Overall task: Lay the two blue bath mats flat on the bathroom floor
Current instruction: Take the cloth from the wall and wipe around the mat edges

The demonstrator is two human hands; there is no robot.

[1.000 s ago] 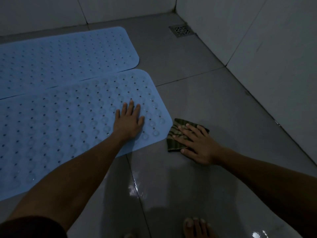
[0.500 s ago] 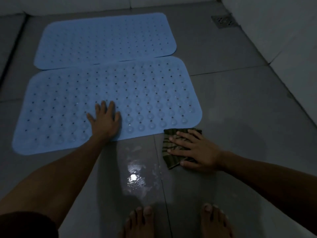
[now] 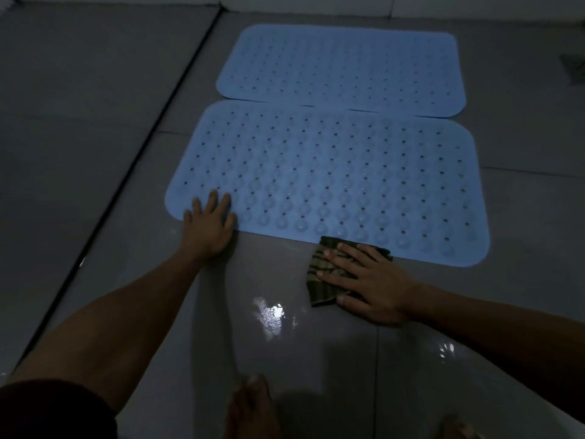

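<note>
Two blue bath mats with rows of small holes lie flat on the grey tile floor, side by side. The near mat [image 3: 332,179] touches the far mat [image 3: 345,68] along their long edges. My left hand [image 3: 210,224] presses flat, fingers spread, on the near mat's front left corner, its palm partly on the tile. My right hand [image 3: 368,280] lies flat on a folded dark striped cloth [image 3: 319,280] on the tile, just in front of the near mat's front edge.
The tile floor [image 3: 316,359] in front of the mats is wet and shiny. A dark floor joint [image 3: 126,172] runs diagonally at the left. A white wall base [image 3: 380,4] borders the far side. My bare feet [image 3: 250,407] stand at the bottom.
My left hand slid left along the near mat's front edge to its left corner. The view swung left, so the drain and right wall left the frame. My right hand stays on the cloth.
</note>
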